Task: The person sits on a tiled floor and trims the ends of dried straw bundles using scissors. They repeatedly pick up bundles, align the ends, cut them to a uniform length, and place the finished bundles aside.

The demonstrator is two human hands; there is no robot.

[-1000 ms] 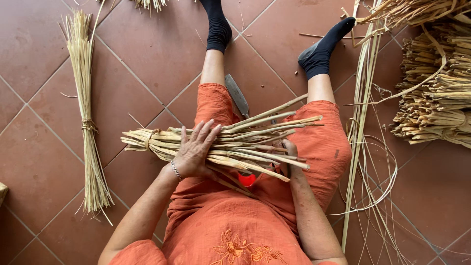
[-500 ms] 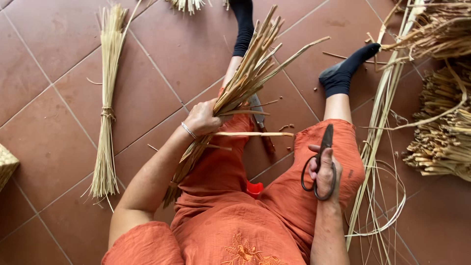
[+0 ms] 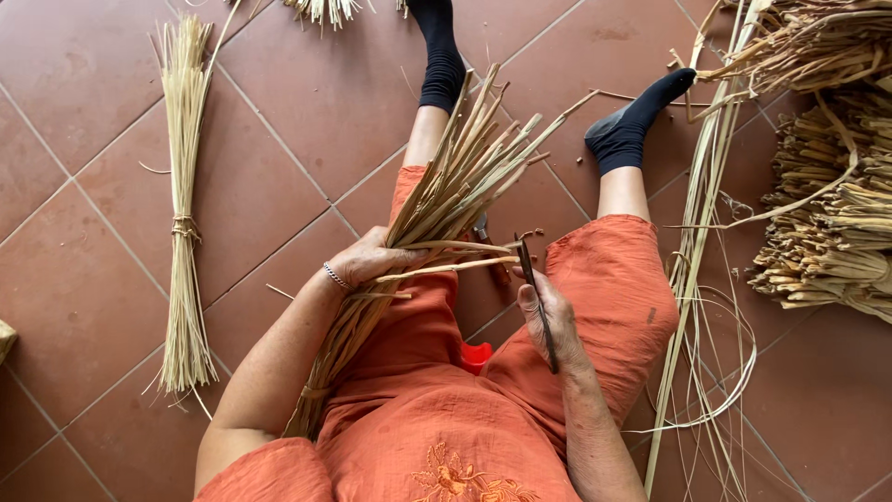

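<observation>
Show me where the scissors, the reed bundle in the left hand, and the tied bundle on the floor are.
scissors (image 3: 537,299): head view, the dark blades.
reed bundle (image 3: 446,200): head view, fanned stalks above the grip.
tied bundle (image 3: 184,226): head view, its binding.

Illumination is bright, even and diffuse, with no glare. Shadows beneath the tied bundle of pale yellow straw stalks (image 3: 183,223) on the terracotta tiled floor (image 3: 84,102) are faint. Focus is sharp throughout; edges show slight wide-angle stretch.
</observation>
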